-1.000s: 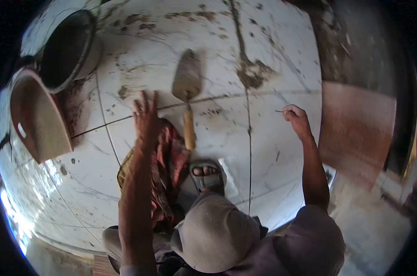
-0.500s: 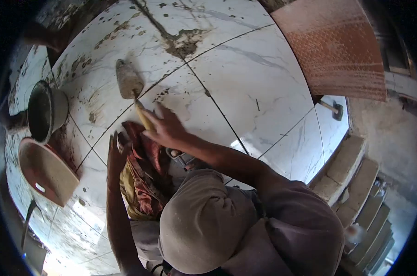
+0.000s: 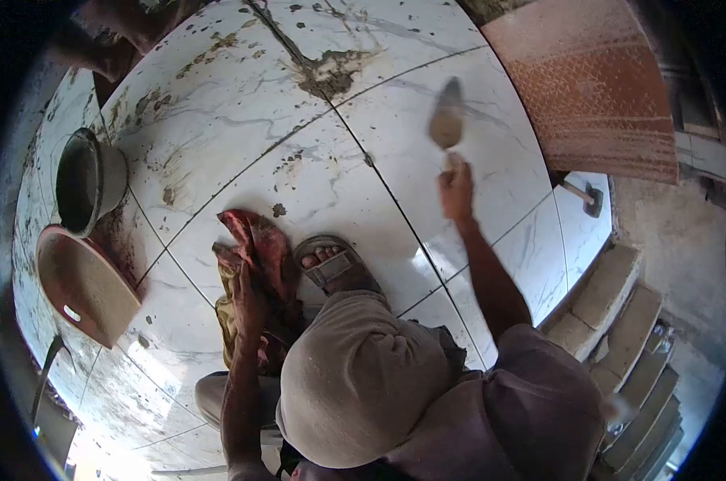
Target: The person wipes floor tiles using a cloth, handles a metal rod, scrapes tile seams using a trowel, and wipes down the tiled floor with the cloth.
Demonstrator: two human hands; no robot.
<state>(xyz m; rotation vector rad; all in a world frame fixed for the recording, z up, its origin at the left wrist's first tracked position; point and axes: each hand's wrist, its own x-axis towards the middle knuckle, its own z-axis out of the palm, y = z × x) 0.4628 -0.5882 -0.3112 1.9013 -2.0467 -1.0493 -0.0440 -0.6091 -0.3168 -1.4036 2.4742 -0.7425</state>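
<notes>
In the head view my right hand (image 3: 457, 191) is wrapped round the handle of a trowel (image 3: 447, 116), held over the tiled floor (image 3: 395, 192) with its blade pointing away from me. My left hand (image 3: 249, 303) rests at the red and yellow cloth (image 3: 260, 244), left of my sandalled foot (image 3: 331, 260). Its fingers are closed against the cloth, and the fingertips are partly lost among the folds.
At the left stand a dark bucket (image 3: 82, 184) and a dustpan-shaped scoop (image 3: 82, 284). Wet mortar (image 3: 331, 74) lies at the top. A brown mat (image 3: 587, 88), a mallet (image 3: 593, 200) and steps (image 3: 595, 297) are at the right. Another person's limbs (image 3: 110, 48) show at upper left.
My right hand has taken the trowel by its handle and carried it to the right. My left hand has moved down onto the cloth. The view has swung toward the steps.
</notes>
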